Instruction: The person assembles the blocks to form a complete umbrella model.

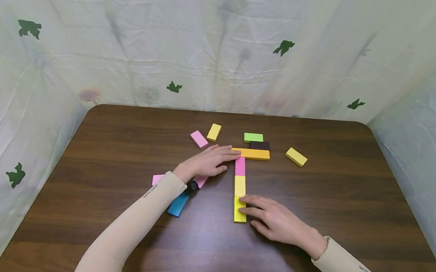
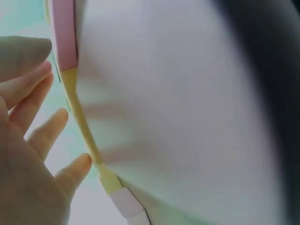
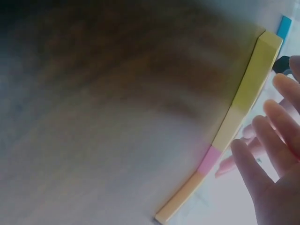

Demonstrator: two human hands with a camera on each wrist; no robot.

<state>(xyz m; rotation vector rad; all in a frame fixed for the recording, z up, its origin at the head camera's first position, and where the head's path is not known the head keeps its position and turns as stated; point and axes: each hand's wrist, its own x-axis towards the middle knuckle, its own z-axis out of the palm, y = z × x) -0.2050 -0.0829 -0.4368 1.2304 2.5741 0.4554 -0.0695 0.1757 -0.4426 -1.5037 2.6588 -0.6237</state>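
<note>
Alignment seems the step in hand: my left hand (image 1: 213, 159) reaches the left end of the orange bar (image 1: 256, 155), my right hand (image 1: 278, 219) touches the bright yellow block (image 1: 239, 218), fingers loosely extended, gripping nothing. Next likely calls for gentle nudges. Mid-table (image 1: 333, 187), a pink block (image 1: 240, 167) and paler yellow block (image 1: 239, 186) link these, flat and smooth.

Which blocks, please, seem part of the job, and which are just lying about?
Apparently in use:
orange row
pink block adjoining it
two yellow blocks in line

Probably lying about:
blue block
rightmost yellow block
rear pink block
black block, green block, perhaps
</note>
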